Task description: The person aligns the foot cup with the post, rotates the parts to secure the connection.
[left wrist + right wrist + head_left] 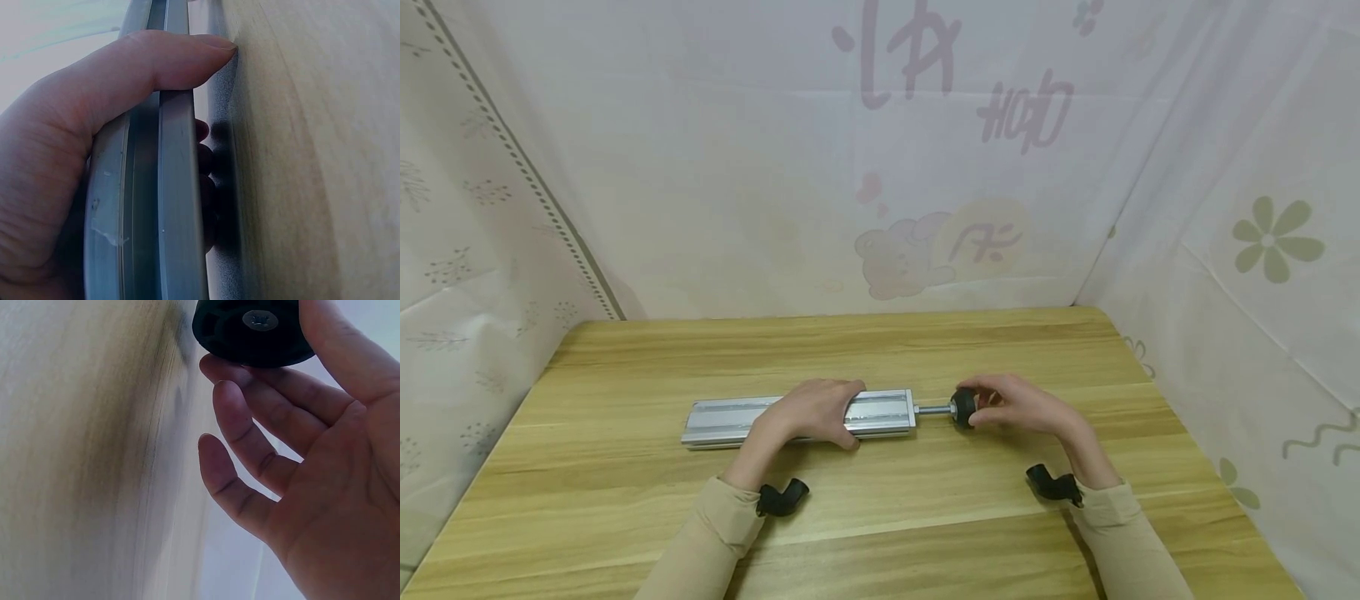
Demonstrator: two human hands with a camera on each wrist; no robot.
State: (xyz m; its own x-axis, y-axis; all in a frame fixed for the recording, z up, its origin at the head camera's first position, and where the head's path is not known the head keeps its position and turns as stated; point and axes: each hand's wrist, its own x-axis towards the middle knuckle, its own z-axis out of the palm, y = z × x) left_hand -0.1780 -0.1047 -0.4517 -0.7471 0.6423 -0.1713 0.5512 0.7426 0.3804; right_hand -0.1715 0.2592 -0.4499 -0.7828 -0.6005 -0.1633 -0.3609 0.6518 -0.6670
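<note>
A silver grooved aluminium profile (722, 423) lies lengthwise across the table. My left hand (816, 410) grips it near its right part, with thumb and fingers round opposite sides; in the left wrist view the thumb crosses the grooved face and fingertips show beyond the lower edge. From the profile's right end a threaded rod (934, 410) sticks out, carrying a black round levelling foot (962, 408). My right hand (1018, 404) pinches that foot between thumb and fingers. In the right wrist view the foot's underside has a screw head at its centre, and the other fingers hang loosely curled.
The wooden table (880, 350) has rounded far corners and meets a patterned cloth (760, 208) at the back. More cloth hangs at both sides. Black curved wrist mounts (782, 497) stick out from both cuffs, above the tabletop.
</note>
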